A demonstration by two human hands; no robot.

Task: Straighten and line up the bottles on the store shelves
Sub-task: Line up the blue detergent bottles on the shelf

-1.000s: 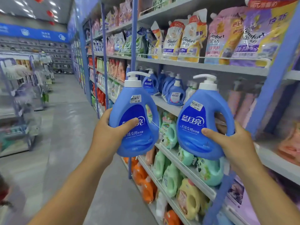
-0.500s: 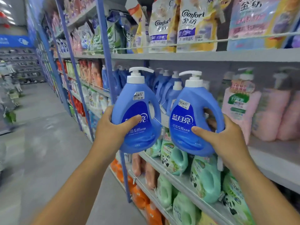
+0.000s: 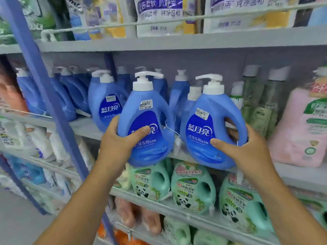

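Head view shows two smooth blue plastic jugs with white pump tops, held upright before the grey shelf (image 3: 85, 127). Left hand (image 3: 122, 140) grips the left jug (image 3: 146, 124), thumb across its glossy label. Right hand (image 3: 244, 149) grips the right jug (image 3: 208, 128), by its looped handle.

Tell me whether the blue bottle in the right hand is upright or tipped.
Nearly upright, leaning slightly left: the blue bottle has its white pump on top, label facing out, held by the right hand.

Narrow open gap on the shelf edge (image 3: 83, 127) between standing blue bottles (image 3: 106, 105) and green bottles (image 3: 256, 110).
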